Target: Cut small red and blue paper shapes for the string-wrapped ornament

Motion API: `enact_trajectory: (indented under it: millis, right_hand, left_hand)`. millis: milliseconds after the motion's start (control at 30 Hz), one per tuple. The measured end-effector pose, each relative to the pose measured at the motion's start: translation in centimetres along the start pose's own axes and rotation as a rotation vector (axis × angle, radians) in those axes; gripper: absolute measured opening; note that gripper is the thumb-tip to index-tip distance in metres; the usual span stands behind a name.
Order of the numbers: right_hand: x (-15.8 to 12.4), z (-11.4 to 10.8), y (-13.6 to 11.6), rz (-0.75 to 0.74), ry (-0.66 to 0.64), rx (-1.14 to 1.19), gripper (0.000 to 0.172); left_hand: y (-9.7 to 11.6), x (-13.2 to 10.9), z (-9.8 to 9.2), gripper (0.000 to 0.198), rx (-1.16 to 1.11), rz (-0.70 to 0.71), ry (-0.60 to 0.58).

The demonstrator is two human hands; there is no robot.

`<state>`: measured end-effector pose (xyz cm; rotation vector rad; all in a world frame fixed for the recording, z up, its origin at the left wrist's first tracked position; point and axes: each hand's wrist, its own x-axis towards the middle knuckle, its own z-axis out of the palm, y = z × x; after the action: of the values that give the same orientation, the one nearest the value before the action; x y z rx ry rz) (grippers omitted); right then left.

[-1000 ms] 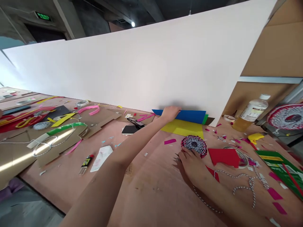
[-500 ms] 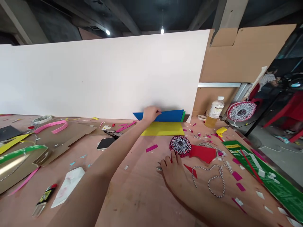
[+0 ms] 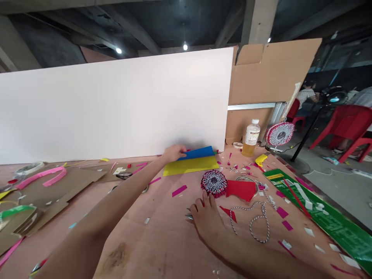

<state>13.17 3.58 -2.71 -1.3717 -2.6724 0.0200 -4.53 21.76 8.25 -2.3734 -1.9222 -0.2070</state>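
My left hand (image 3: 174, 152) pinches the left end of a blue sheet (image 3: 200, 152) near the foot of the white board. A yellow sheet (image 3: 190, 165) lies flat on the table just in front of it. Lower down, my right hand (image 3: 207, 213) rests on the table with curled fingers. Pointed metal blades, apparently scissors (image 3: 189, 215), stick out to the left from under it; their handles are hidden. Just beyond its fingertips lies a round black, white and red cord disc (image 3: 214, 183), with a red piece (image 3: 241, 189) beside it.
A white board (image 3: 116, 108) stands along the back. To the right are a bottle of yellowish liquid (image 3: 251, 138), a yellow-handled tool (image 3: 261, 160), striped cord (image 3: 259, 228) and a green sheet (image 3: 328, 211). Cut cardboard (image 3: 69, 184) and pink strips lie left. Scraps are scattered about.
My left hand has drawn the blue sheet's end lower, towards the table, and the green and dark pieces behind it hardly show. My right hand stays by the disc. The view has shifted.
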Motion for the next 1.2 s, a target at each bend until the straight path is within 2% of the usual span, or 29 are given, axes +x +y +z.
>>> enact_trajectory:
  millis: [100, 200, 333, 467, 600, 667, 733, 767, 833, 900, 933, 967, 1000, 1033, 1067, 1100, 1133, 1200]
  right_hand:
    - [0.0, -0.5, 0.0, -0.007, -0.008, 0.01, 0.029]
    - [0.1, -0.7, 0.0, -0.011, -0.01, 0.014, 0.033]
    - [0.2, -0.5, 0.1, -0.012, 0.007, -0.001, 0.033]
    - [0.2, -0.2, 0.3, -0.019, 0.029, -0.042, 0.028]
    - [-0.1, 0.0, 0.4, -0.036, 0.08, -0.125, 0.025]
    - [-0.3, 0.1, 0.5, -0.046, 0.123, -0.188, 0.022]
    - [-0.4, 0.4, 0.7, -0.058, 0.176, -0.268, 0.02]
    - [-0.3, 0.5, 0.9, -0.06, 0.205, -0.316, 0.02]
    - [-0.2, 0.8, 1.4, -0.033, 0.274, -0.433, 0.021]
    - [-0.1, 0.8, 2.2, 0.057, 0.356, -0.574, 0.027]
    - [-0.1, 0.7, 2.7, 0.102, 0.382, -0.625, 0.029]
    - [-0.1, 0.5, 3.3, 0.132, 0.389, -0.651, 0.03]
    - [-0.2, 0.3, 4.0, 0.144, 0.373, -0.651, 0.029]
    - [-0.3, 0.0, 4.7, 0.137, 0.338, -0.626, 0.026]
    - [-0.4, -0.4, 5.3, 0.117, 0.291, -0.584, 0.022]
    - [-0.5, -0.7, 5.8, 0.098, 0.244, -0.54, 0.016]
    - [-0.5, -1.0, 6.3, 0.085, 0.206, -0.503, 0.014]
    - [-0.5, -1.3, 6.8, 0.073, 0.15, -0.442, 0.012]
  left_hand:
    - [-0.7, 0.3, -1.7, 0.03, 0.006, -0.052, 0.09]
    - [-1.0, 1.0, -4.4, 0.028, 0.025, -0.085, 0.191]
    - [-0.1, 1.9, -7.9, 0.023, 0.064, -0.085, 0.305]
    - [0.7, 1.4, -10.1, 0.025, 0.097, -0.105, 0.43]
    - [0.6, -1.4, -11.2, 0.026, 0.123, -0.094, 0.615]
    - [0.5, -4.4, -10.9, 0.025, 0.058, -0.072, 0.708]
    - [0.5, -9.0, -9.8, 0.023, -0.042, -0.031, 0.817]
    - [0.5, -11.9, -8.9, 0.018, -0.065, 0.047, 0.799]
    - [0.6, -18.0, -6.5, 0.008, -0.148, 0.185, 0.645]
    - [0.5, -24.0, -4.1, 0.022, -0.363, 0.2, 0.569]
    - [0.4, -26.5, -3.0, 0.03, -0.473, 0.211, 0.46]
    - [0.3, -28.6, -2.1, 0.035, -0.523, 0.308, 0.307]
    - [0.1, -30.4, -1.5, 0.037, -0.507, 0.385, 0.112]
    - [0.0, -31.8, -1.0, 0.038, -0.443, 0.395, -0.082]
    - [0.0, -32.9, -0.6, 0.037, -0.367, 0.352, -0.176]
    - [0.0, -33.9, -0.3, 0.038, -0.281, 0.294, -0.23]
    - [0.1, -34.8, 0.1, 0.04, -0.197, 0.229, -0.233]
    - [0.8, -36.4, 1.2, 0.05, -0.061, 0.138, -0.152]
